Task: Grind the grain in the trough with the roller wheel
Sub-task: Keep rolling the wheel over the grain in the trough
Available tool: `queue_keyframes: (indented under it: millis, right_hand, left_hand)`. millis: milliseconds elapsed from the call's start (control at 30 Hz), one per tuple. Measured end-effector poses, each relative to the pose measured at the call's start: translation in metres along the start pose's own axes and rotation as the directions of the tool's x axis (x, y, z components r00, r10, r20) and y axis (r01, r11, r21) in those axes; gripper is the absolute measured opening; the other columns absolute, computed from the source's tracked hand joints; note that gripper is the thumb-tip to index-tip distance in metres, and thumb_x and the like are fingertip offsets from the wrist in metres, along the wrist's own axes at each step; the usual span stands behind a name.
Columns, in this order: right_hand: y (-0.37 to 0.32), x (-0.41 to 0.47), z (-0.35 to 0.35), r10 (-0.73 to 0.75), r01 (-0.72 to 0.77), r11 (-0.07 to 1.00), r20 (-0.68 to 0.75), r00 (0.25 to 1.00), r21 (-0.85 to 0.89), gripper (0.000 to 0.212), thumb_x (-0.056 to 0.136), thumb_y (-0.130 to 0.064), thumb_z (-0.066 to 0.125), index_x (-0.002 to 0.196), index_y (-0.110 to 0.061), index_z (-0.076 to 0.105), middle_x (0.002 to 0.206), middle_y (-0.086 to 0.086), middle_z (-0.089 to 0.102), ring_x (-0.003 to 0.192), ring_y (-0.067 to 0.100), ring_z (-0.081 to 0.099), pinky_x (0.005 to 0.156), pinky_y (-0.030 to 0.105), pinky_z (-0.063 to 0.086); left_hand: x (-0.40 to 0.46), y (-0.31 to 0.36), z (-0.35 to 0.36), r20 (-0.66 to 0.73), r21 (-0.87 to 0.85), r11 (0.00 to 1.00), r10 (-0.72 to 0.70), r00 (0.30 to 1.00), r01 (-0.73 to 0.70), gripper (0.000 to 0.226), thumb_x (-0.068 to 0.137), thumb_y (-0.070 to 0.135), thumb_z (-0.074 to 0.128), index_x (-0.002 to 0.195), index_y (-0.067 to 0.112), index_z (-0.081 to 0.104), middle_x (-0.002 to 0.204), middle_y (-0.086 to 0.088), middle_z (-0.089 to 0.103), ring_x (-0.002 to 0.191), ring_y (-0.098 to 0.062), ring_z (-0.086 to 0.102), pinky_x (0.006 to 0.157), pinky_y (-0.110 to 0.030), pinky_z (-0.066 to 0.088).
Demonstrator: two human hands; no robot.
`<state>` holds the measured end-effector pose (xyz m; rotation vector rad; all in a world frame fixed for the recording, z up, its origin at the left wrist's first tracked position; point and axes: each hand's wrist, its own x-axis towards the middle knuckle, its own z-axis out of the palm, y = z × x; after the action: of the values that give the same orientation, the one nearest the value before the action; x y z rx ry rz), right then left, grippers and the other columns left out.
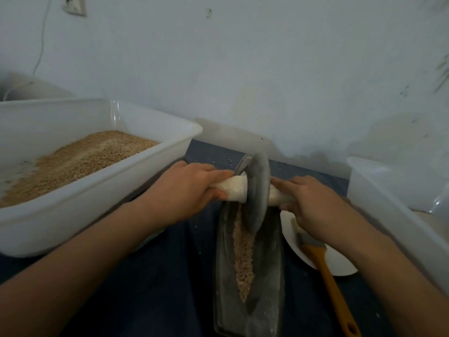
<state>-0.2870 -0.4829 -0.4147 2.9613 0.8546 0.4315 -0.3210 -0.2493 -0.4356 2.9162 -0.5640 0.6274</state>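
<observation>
Two hands (187, 188) (308, 203) gripping one roller wheel (258, 190), one trough (250, 276)

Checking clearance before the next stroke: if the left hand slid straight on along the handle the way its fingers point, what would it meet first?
The left hand grips the white handle, fingers pointing right. It would likely meet the grey roller wheel first, just beyond its fingertips.

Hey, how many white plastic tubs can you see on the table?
2. The grain-filled tub sits at the left beside the left hand; the second tub sits at the right edge, cut off by the frame, its contents hidden.
</observation>
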Motion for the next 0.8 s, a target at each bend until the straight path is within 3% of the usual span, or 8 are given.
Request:
queue_keyframes:
  millis: [133, 233, 367, 533, 600, 667, 733, 800]
  right_hand:
    - [-0.013, -0.012, -0.018, -0.077, 0.086, 0.993, 0.106, 0.991, -0.082, 0.054, 0.094, -0.032, 0.048, 0.142, -0.037, 0.024, 0.116, -0.003, 0.048, 0.105, 0.013, 0.042, 0.073, 0.022, 0.028]
    - [-0.029, -0.028, -0.041, -0.121, 0.142, 0.987, 0.224, 0.967, -0.08, 0.045, 0.092, -0.03, 0.052, 0.134, -0.033, 0.038, 0.117, -0.003, 0.05, 0.107, 0.015, 0.048, 0.077, 0.024, 0.035]
    - [-0.039, -0.044, -0.059, -0.176, 0.205, 0.977, 0.304, 0.936, -0.065, 0.046, 0.092, -0.034, 0.051, 0.136, -0.031, 0.035, 0.127, -0.002, 0.046, 0.115, 0.016, 0.047, 0.087, 0.024, 0.037]
    - [-0.024, -0.018, -0.035, -0.089, 0.105, 0.991, 0.175, 0.98, -0.081, 0.054, 0.093, -0.021, 0.05, 0.141, -0.032, 0.029, 0.122, 0.0, 0.048, 0.112, 0.017, 0.047, 0.081, 0.023, 0.035]
    - [-0.012, -0.003, -0.016, -0.044, 0.051, 0.997, 0.116, 0.992, -0.054, 0.059, 0.096, -0.023, 0.046, 0.145, -0.036, 0.017, 0.122, 0.0, 0.046, 0.113, 0.016, 0.042, 0.077, 0.023, 0.029]
    - [-0.002, 0.002, -0.004, -0.005, 0.005, 1.0, 0.036, 0.999, -0.019, 0.062, 0.096, -0.024, 0.046, 0.146, -0.037, 0.013, 0.123, -0.002, 0.045, 0.11, 0.014, 0.038, 0.074, 0.022, 0.025]
    - [0.002, 0.001, 0.001, 0.005, -0.005, 1.0, 0.004, 1.0, 0.0, 0.063, 0.095, -0.026, 0.048, 0.146, -0.037, 0.013, 0.124, -0.004, 0.045, 0.108, 0.012, 0.037, 0.074, 0.022, 0.024]
    - [-0.003, -0.002, -0.004, -0.03, 0.03, 0.999, 0.027, 0.999, -0.028, 0.062, 0.095, -0.03, 0.048, 0.146, -0.037, 0.013, 0.124, -0.004, 0.046, 0.109, 0.013, 0.038, 0.076, 0.023, 0.028]
  left_hand:
    - [-0.004, -0.007, -0.018, 0.158, -0.329, 0.944, 0.043, 0.986, 0.012, 0.046, 0.087, 0.036, 0.061, 0.131, 0.039, 0.05, 0.115, 0.02, 0.061, 0.1, 0.006, 0.054, 0.089, -0.016, 0.04]
    - [-0.012, -0.012, -0.04, 0.321, -0.575, 0.818, 0.224, 0.92, 0.001, 0.04, 0.084, 0.039, 0.061, 0.124, 0.042, 0.056, 0.108, 0.024, 0.065, 0.097, 0.008, 0.059, 0.083, -0.009, 0.041]
    - [-0.018, -0.012, -0.054, 0.414, -0.671, 0.74, 0.321, 0.852, 0.047, 0.039, 0.083, 0.04, 0.061, 0.122, 0.039, 0.059, 0.11, 0.022, 0.066, 0.099, 0.004, 0.061, 0.083, -0.009, 0.042]
    - [-0.009, -0.004, -0.031, 0.359, -0.341, 0.936, 0.05, 0.932, 0.082, 0.047, 0.088, 0.046, 0.051, 0.134, 0.041, 0.043, 0.123, 0.019, 0.056, 0.105, 0.004, 0.051, 0.092, -0.018, 0.039]
    - [-0.005, 0.003, -0.015, 0.212, -0.1, 0.993, -0.039, 0.977, 0.061, 0.052, 0.094, 0.042, 0.043, 0.143, 0.035, 0.029, 0.132, 0.012, 0.048, 0.115, -0.006, 0.046, 0.094, -0.022, 0.034]
    - [-0.001, 0.009, -0.002, 0.034, 0.109, 0.994, -0.029, 0.999, 0.025, 0.052, 0.097, 0.042, 0.035, 0.146, 0.031, 0.022, 0.135, 0.009, 0.044, 0.12, -0.011, 0.043, 0.097, -0.025, 0.031]
    - [0.001, 0.01, 0.005, -0.042, 0.139, 0.99, 0.005, 0.999, 0.001, 0.05, 0.097, 0.041, 0.036, 0.145, 0.03, 0.025, 0.134, 0.009, 0.045, 0.12, -0.012, 0.043, 0.098, -0.026, 0.03]
    - [0.0, 0.006, -0.001, 0.002, 0.017, 1.0, 0.011, 1.0, -0.011, 0.048, 0.095, 0.039, 0.045, 0.141, 0.032, 0.034, 0.129, 0.009, 0.051, 0.117, -0.011, 0.046, 0.097, -0.026, 0.032]
